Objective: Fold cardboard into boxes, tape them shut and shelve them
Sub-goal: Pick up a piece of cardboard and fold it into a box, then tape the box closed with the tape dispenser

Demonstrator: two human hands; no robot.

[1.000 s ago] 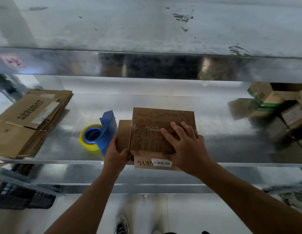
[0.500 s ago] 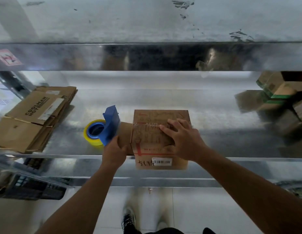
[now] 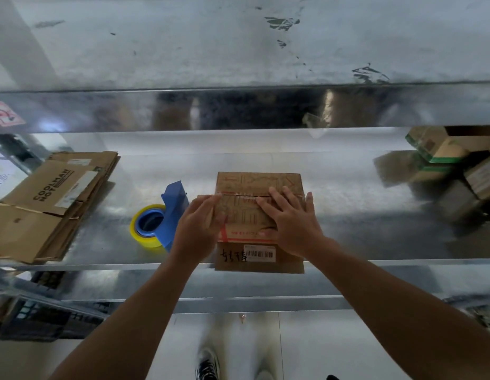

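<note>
Since the earlier frames the left hand (image 3: 197, 229) has come up from the box's left side and swung the side flap (image 3: 208, 212) toward the top. The right hand (image 3: 290, 220) has stayed flat on the top panels.

The box (image 3: 245, 218) stands at the near edge of the metal shelf (image 3: 101, 266). Its near face, bearing a barcode label (image 3: 259, 255) and handwriting, is level with or slightly past the lip.

Neither hand is clenched. The left pushes the flap with straight fingers, blurred by motion. The right presses the top flaps with its fingers spread. The two hands lie close together but do not touch.

Handling (judged): this is a small corrugated carton, probably light. It should be fairly stiff along its edges and yielding in the panel middles. The flaps will likely spring up if released, so one palm should hold the seam while the other fetches tape. To lift it, take hold of opposite side walls, not the flaps.

Containers: the box's interior is covered, so whether it holds anything cannot be told. At the far right sits a cluster of other boxes (image 3: 441, 149), contents hidden. Just left of the box is the blue tape dispenser (image 3: 174, 212) with its yellow roll (image 3: 149, 241). Further left lies a stack of flattened cardboard (image 3: 52, 204).
</note>
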